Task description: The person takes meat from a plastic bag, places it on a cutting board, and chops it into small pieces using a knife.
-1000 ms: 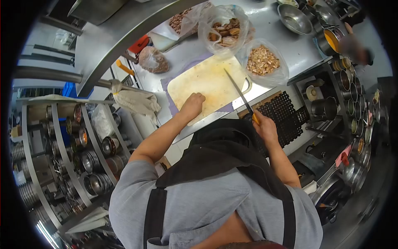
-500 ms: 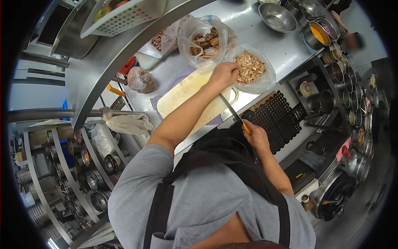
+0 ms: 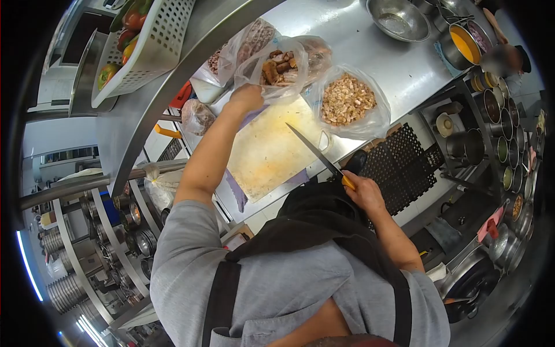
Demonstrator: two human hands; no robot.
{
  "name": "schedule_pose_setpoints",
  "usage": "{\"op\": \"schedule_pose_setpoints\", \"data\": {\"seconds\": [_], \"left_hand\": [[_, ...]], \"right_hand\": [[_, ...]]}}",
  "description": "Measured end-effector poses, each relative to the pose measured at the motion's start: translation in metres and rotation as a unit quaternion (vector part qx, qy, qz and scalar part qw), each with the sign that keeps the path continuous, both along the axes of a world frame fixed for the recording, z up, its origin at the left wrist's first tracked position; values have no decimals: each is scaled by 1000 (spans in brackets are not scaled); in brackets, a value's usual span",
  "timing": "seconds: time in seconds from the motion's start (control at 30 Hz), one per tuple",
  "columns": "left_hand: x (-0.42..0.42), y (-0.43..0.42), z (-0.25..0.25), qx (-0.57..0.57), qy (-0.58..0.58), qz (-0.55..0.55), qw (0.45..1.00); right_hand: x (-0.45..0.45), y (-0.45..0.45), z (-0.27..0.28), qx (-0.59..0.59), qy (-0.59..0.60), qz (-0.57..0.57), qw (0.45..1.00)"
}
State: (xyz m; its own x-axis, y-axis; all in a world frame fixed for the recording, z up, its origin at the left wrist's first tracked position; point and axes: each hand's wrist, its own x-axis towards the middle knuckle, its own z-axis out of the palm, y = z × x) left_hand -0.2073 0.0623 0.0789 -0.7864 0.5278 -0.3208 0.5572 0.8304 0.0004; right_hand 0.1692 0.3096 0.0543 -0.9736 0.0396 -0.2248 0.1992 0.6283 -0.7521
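My right hand [image 3: 365, 192] grips a knife [image 3: 315, 151] by its yellow handle. The blade points away from me, its tip over the pale cutting board [image 3: 269, 153]. No food lies under the blade. My left hand [image 3: 247, 98] is at the board's far left corner, its fingers closed at the near edge of a clear plastic bag [image 3: 272, 87] holding browned meat chunks [image 3: 279, 68]; the fingertips are partly hidden. To the right of the board, an open plastic bag [image 3: 378, 115] is filled with small chopped pieces [image 3: 347, 99].
Bags of meat [image 3: 254, 37] stand behind, and another wrapped bag [image 3: 198, 117] lies left of the board. A metal bowl [image 3: 399, 20] and a pot of orange liquid [image 3: 462, 46] are at the far right. A steel shelf [image 3: 173, 69] carrying a white basket [image 3: 167, 34] overhangs the left side.
My left hand has moved left from the chopped-pieces bag to the browned-meat bag. The knife stays in my right hand, its blade now uncovered over the board. The view has shifted slightly.
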Motion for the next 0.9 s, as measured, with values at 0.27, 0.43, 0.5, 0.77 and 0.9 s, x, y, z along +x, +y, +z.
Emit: {"op": "schedule_pose_setpoints", "data": {"seconds": [0.27,0.43,0.5,0.77,0.9], "left_hand": [[-17,59,77,231,128,23,964],[-62,85,21,17,7,68,998],[-48,99,28,79,26,92,992],[-90,163,62,280,-67,-72,955],[-117,170,39,259,9,-231,938]], "right_hand": [[-6,14,13,25,10,35,999],[-3,5,19,38,12,21,999],[2,1,21,42,0,14,999],[9,-11,20,32,-3,-10,999],[6,-11,24,44,-7,-17,999]]}}
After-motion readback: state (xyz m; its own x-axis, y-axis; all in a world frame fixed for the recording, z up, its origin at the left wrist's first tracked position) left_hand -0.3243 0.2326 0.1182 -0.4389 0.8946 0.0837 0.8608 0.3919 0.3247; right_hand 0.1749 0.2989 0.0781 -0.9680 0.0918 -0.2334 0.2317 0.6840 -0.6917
